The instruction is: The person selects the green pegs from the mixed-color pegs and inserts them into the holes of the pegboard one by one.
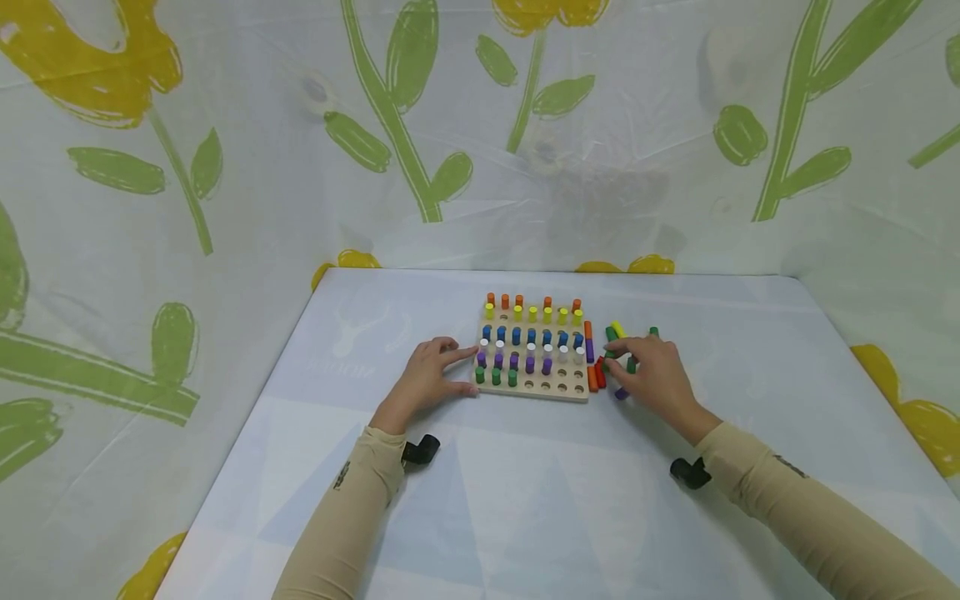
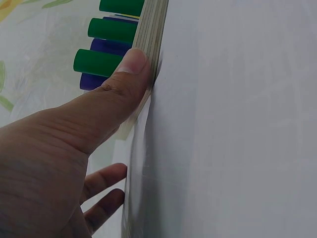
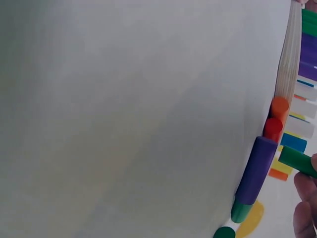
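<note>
A wooden pegboard (image 1: pixel 525 395) carries rows of orange, yellow, blue, white, purple and green pegs, with open holes at its near right. My left hand (image 1: pixel 427 372) touches the board's left side, its fingers extended. In the left wrist view the thumb presses the board's edge (image 2: pixel 154 39) beside green pegs (image 2: pixel 99 63). To the right of the board, my right hand (image 1: pixel 660 375) pinches a green peg (image 3: pixel 297 161) above the table, off the board. Loose pegs lie below and around that hand, among them a purple peg (image 3: pixel 256 171) and a red peg (image 3: pixel 273 129).
Against the board's right side lie orange pegs (image 1: pixel 592 379) and a purple peg (image 1: pixel 589 350). A yellow peg (image 1: pixel 618 329) lies farther back. The pale table (image 1: pixel 525 500) meets a flower-printed curtain (image 1: pixel 637 167) behind. A black camera mount (image 1: pixel 422 450) sits at the left wrist.
</note>
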{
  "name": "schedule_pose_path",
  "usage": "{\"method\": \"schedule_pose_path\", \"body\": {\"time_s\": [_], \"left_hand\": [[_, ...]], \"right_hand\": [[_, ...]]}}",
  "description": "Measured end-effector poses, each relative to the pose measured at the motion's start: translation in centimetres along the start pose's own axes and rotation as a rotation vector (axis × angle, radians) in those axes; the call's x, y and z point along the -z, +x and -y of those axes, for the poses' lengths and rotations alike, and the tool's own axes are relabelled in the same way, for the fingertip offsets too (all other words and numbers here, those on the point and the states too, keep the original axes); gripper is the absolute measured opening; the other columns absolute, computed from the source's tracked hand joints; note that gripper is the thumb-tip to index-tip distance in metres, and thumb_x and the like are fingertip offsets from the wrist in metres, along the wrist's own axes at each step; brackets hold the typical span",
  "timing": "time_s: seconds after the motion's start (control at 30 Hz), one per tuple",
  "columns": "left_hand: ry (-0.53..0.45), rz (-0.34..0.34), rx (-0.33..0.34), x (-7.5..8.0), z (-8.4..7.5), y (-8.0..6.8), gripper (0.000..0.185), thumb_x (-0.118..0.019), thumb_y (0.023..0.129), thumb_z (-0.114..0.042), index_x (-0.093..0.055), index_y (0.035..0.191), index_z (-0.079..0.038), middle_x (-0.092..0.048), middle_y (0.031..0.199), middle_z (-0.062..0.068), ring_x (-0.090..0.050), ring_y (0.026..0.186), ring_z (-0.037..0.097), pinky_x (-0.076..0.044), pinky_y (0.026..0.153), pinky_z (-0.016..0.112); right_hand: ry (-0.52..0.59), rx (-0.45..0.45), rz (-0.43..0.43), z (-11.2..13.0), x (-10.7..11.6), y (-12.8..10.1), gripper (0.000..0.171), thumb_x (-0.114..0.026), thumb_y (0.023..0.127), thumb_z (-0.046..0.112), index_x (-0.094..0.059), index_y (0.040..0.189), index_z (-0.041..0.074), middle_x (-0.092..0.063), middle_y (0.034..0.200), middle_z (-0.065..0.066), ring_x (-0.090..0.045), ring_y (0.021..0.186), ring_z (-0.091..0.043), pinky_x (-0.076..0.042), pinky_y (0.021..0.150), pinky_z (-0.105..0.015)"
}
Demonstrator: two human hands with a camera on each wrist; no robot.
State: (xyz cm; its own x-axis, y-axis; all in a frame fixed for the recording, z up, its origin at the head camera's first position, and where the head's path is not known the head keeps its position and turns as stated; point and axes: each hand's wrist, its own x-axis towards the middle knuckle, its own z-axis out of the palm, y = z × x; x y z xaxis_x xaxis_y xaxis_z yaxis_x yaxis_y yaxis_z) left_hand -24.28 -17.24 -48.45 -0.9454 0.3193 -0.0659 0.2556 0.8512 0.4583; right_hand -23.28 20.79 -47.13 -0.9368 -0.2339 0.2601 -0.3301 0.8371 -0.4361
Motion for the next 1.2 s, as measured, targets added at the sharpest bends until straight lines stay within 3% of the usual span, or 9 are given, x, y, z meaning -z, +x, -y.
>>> {"method": "schedule_pose_path", "body": {"time_s": [0.3,1.0,1.2], "left_hand": [[-0.004,-0.001,0.003,-0.2,0.2,0.0,0.080,-0.082,0.081,-0.052,-0.050,0.151,-0.031,-0.044,0.148,0.012,-0.035,0.138,0.038,-0.029,0.118,0.052],[-0.003,-0.012,-0.005,-0.2,0.2,0.0,0.080,-0.081,0.081,-0.052,-0.050,0.151,-0.030,-0.044,0.147,0.012,-0.035,0.138,0.039,-0.029,0.118,0.052],[0.007,-0.013,-0.008,-0.2,0.2,0.0,0.080,-0.081,0.081,-0.052,-0.051,0.151,-0.029,-0.045,0.147,0.012,-0.035,0.139,0.039,-0.028,0.118,0.053]], "right_hand": [[0.012,0.022,-0.005,0.7,-0.2,-0.4,0.023,-0.077,0.090,0.017,-0.075,0.112,0.008,-0.074,0.095,-0.005,-0.051,0.082,-0.024,-0.036,0.076,-0.040],[0.013,0.069,-0.018,1.6,-0.7,-0.5,0.022,-0.080,0.088,0.019,-0.076,0.109,0.011,-0.072,0.090,-0.002,-0.056,0.084,-0.024,-0.042,0.074,-0.039],[0.021,0.069,0.022,2.2,-0.7,-0.7,0.024,-0.078,0.090,0.020,-0.076,0.112,0.011,-0.070,0.089,0.000,-0.052,0.084,-0.023,-0.039,0.074,-0.039]]}}
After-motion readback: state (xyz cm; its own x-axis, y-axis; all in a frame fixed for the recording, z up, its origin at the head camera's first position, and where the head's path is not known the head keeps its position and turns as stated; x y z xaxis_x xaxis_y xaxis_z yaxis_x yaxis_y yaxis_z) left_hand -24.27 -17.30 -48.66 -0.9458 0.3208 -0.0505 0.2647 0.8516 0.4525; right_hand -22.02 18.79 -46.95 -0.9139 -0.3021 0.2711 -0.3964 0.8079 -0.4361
